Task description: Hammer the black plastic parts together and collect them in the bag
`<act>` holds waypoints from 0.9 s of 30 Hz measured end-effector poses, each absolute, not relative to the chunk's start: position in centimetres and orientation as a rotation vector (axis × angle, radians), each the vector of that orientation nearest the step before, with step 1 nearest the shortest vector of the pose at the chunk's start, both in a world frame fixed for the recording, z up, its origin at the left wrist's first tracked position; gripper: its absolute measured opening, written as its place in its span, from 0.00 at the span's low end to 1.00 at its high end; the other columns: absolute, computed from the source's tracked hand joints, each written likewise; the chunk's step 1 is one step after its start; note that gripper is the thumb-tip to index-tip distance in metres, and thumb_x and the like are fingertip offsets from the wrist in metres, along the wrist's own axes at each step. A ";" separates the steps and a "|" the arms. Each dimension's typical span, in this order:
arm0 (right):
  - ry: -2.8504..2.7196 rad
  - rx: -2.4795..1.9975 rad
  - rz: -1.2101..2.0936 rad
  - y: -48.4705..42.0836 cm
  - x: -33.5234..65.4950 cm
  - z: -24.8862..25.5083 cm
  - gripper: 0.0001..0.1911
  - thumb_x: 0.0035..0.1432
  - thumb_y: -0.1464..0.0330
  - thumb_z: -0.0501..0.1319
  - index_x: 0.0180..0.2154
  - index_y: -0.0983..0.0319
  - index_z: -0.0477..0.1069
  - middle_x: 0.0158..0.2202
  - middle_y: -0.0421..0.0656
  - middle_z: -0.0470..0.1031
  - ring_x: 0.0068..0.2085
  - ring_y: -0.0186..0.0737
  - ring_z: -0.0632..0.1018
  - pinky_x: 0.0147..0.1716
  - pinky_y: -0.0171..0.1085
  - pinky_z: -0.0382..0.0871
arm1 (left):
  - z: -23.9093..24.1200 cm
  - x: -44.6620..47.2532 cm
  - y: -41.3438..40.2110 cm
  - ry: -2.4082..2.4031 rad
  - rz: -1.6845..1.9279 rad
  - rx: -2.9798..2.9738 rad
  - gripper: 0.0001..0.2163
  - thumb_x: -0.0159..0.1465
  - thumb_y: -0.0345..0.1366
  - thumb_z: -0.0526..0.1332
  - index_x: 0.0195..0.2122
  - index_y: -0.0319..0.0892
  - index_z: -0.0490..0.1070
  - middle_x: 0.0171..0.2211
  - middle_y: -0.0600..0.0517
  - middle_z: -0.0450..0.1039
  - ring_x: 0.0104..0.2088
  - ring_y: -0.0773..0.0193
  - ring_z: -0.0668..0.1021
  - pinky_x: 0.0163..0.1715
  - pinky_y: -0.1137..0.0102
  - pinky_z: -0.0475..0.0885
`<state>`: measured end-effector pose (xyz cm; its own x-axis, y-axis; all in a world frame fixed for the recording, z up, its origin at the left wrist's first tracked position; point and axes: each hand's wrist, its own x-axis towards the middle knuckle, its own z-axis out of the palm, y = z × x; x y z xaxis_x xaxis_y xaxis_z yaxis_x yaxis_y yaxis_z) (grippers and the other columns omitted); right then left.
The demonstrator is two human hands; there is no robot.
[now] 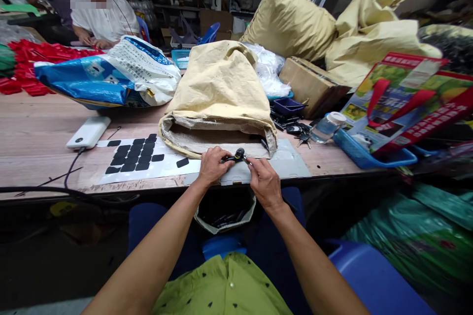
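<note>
While I am working from afar, my left hand (215, 164) is clamping its fingers on a round-headed black piece (240, 152) just before the open mouth of a cloth sack (221, 78), and my right hand (265, 182) is pinching a small shiny part (248, 160) beside it. I am apparently adjusting the piece two-handed; the next move is calling for a steady grip.

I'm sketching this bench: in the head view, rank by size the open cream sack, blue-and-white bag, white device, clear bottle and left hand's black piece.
Open sack
Blue-and-white bag
White device and clear bottle: too close to rank
Black piece: smallest, partly hidden
</note>
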<state>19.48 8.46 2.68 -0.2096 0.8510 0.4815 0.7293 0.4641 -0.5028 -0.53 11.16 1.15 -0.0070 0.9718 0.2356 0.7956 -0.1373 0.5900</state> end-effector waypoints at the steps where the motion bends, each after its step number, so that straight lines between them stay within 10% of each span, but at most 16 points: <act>1: -1.981 -1.319 0.220 8.5 19.4 2.6 0.17 0.70 0.69 0.54 0.54 0.57 0.76 0.43 0.46 0.77 0.46 0.43 0.78 0.47 0.37 0.71 | 1.2 -0.5 11.2 1.848 0.875 1.981 0.08 0.62 0.40 0.70 0.42 0.50 0.81 0.39 0.53 0.76 0.46 0.55 0.74 0.46 0.62 0.63; 27: -2.076 -1.528 -0.201 13.5 21.5 2.1 0.15 0.65 0.69 0.58 0.49 0.57 0.78 0.45 0.48 0.76 0.48 0.50 0.68 0.45 0.44 0.61 | 1.4 -0.8 11.1 1.809 0.862 1.917 0.09 0.59 0.34 0.69 0.41 0.51 0.81 0.39 0.54 0.78 0.46 0.55 0.74 0.50 0.59 0.63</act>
